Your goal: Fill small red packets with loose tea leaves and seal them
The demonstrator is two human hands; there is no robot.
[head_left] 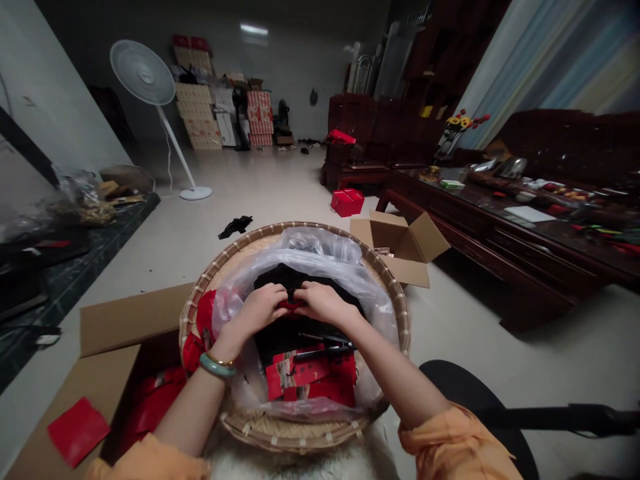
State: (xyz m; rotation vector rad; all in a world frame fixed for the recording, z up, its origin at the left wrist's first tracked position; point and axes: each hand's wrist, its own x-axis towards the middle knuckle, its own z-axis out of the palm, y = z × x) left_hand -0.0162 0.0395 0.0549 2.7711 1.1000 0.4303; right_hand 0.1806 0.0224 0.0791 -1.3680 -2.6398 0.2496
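Observation:
Both my hands meet over the middle of a round woven bamboo basket, pinching a small red piece between them. My left hand wears a green bangle, and my right hand presses close against it. Under them lies black cloth, inside a clear plastic bag lining the basket. Nearer me, red printed packets sit in the bag, with thin black sticks lying across them. What the red piece is, I cannot tell.
An open cardboard box with red items stands to the left, and another beyond the basket. A black scrap and a red box lie on the floor. A cluttered wooden table stands right; a standing fan is far left.

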